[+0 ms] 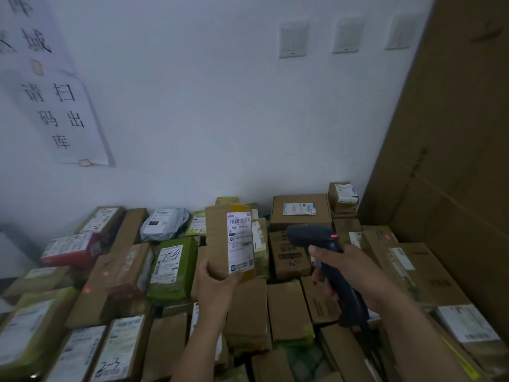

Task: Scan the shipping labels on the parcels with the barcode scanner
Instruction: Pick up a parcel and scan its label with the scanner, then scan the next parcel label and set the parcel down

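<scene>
My left hand (213, 288) holds a small brown cardboard parcel (220, 241) upright above the pile, gripping its lower end. A white shipping label (240, 242) with a barcode faces me on its right side. My right hand (349, 274) grips a black barcode scanner (316, 238) by its handle, its head just right of the parcel and pointed left. A small red light glows on top of the scanner. Faint red scanner dots fall on a brown box (115, 274) at the left.
Several parcels cover the surface: a green bag parcel (173, 268), a grey plastic bag parcel (165, 223), a red box (71, 249), a flat box (300, 210) by the wall. A tall cardboard carton (451, 161) stands at right. Paper signs (60, 117) hang on the white wall.
</scene>
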`<state>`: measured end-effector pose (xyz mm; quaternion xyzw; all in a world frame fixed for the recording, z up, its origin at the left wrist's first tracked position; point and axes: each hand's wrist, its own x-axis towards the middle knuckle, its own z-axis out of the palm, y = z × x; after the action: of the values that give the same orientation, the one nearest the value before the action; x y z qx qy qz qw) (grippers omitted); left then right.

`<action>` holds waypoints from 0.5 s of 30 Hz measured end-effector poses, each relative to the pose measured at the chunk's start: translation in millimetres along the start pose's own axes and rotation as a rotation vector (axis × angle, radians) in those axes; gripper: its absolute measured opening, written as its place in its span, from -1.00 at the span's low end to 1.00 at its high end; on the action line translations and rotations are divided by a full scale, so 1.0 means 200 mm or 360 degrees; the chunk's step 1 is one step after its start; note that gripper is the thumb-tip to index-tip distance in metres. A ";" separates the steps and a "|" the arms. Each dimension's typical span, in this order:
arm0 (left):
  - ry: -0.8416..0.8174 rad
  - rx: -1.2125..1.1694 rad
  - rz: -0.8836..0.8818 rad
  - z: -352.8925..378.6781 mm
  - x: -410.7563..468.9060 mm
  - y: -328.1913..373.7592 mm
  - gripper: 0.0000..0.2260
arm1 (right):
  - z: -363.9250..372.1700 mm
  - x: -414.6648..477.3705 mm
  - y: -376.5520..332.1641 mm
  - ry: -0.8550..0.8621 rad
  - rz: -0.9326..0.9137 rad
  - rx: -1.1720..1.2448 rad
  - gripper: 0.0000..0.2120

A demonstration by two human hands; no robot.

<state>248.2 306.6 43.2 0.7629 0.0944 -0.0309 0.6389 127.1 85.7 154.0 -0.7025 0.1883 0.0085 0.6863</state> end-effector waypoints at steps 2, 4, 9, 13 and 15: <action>0.0011 0.0020 0.0023 0.00 -0.01 -0.01 -0.23 | 0.00 -0.01 -0.01 -0.0027 -0.0020 -0.0005 -0.51; 0.0006 0.0017 0.0033 0.00 -0.01 -0.01 -0.24 | 0.00 0.00 -0.02 -0.0040 -0.0027 -0.0013 -0.49; -0.0015 0.0001 0.0034 0.00 -0.01 -0.02 -0.25 | 0.00 0.01 -0.02 -0.0041 -0.0009 0.0024 -0.46; -0.0016 0.0015 0.0025 0.01 0.01 -0.02 -0.32 | -0.01 0.04 -0.01 -0.0055 0.0018 0.0019 -0.53; -0.0031 0.0012 0.0008 0.02 0.02 -0.03 -0.27 | -0.02 0.06 -0.01 -0.0069 0.0027 -0.0003 -0.58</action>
<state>252.1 303.7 35.8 0.7651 0.0861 -0.0371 0.6370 138.3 79.2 152.4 -0.7012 0.1794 0.0298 0.6893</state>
